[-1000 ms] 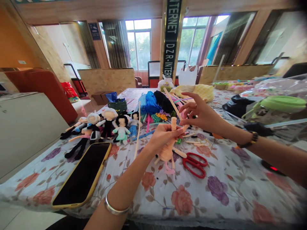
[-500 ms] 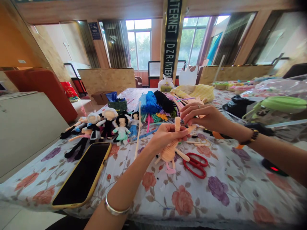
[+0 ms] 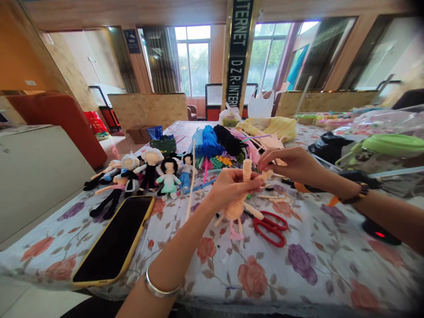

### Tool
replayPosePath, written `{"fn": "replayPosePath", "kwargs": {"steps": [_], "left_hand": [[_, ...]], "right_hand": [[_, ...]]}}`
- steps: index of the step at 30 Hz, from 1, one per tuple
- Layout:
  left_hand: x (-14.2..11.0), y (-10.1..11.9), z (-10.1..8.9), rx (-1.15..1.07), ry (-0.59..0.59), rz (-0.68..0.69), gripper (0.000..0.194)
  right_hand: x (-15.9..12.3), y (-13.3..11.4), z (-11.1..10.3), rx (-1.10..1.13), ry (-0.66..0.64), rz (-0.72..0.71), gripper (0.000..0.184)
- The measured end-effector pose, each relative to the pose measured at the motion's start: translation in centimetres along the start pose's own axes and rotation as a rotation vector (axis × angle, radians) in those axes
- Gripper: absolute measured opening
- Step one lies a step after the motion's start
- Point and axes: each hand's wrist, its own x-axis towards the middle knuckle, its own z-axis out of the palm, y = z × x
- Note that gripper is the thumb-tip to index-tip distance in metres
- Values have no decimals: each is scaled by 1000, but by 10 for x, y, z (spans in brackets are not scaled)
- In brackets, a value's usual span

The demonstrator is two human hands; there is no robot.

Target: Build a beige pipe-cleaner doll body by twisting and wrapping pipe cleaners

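Note:
My left hand (image 3: 228, 187) is closed around a peach doll body (image 3: 234, 209) of coiled pipe cleaner, held above the table. Its narrow coiled end sticks up between thumb and fingers, while the wider coil and loose ends hang below. The fingertips of my right hand (image 3: 285, 162) pinch a short peach pipe cleaner piece (image 3: 266, 175) just right of my left thumb; whether it joins the body is hidden. Red-handled scissors (image 3: 270, 227) lie below the hands, their blades partly covered. A pink looped strip (image 3: 236, 234) shows under the body.
Finished dolls (image 3: 152, 170) lie at left behind a yellow-cased phone (image 3: 115, 240). Bundles of coloured pipe cleaners (image 3: 212, 141) are heaped behind my hands. A green-lidded container (image 3: 391, 145) and a black device with a red light (image 3: 380, 232) sit at right on the flowered tablecloth (image 3: 165, 260).
My right hand has moved slightly right and down, its fingers drawn closer together on the peach piece. My left hand keeps its hold on the doll body, almost unmoved.

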Motion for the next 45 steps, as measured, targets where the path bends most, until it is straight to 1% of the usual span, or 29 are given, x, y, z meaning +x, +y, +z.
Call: {"fn": "replayPosePath", "kwargs": {"steps": [4,7,11,15,18,21,26,28,31,34,39,42,45], "left_hand": [[1,-2,-2,84,27,58,28],[2,-4,-3,197,62,95,29],[3,-5,-3,254,99,134,25],[4,-7,-2,305,133,175,23],[3,-8,-2,338,170,181,25],[2,-8,-1,349,207,197,27],[1,-5,1,350,245,241,27],[1,-4,0,317,245,247,29],[3,-4,-2,264,252,253,35],[3,-4,-3,278,260,252,40],[1,-2,-1,298,238,231,38],[2,-2,-2,298,232,215,42],[5,-5,-6,295,207,172,48]], "right_hand": [[-1,-7,-2,-104,0,53,14],[-3,-8,-1,-117,-20,146,18],[-6,-5,1,-7,-54,266,21],[-7,-6,4,41,-62,321,22],[-7,-12,5,56,-80,404,18],[-7,-21,7,146,-97,501,16],[-8,-29,10,215,-54,592,24],[-9,-30,11,225,-44,609,25],[-9,-32,12,274,-67,598,26],[-6,-37,14,323,-73,586,26],[-4,-43,20,268,16,561,24],[-4,-39,23,207,69,517,23],[-6,-32,24,173,134,497,23]]}}
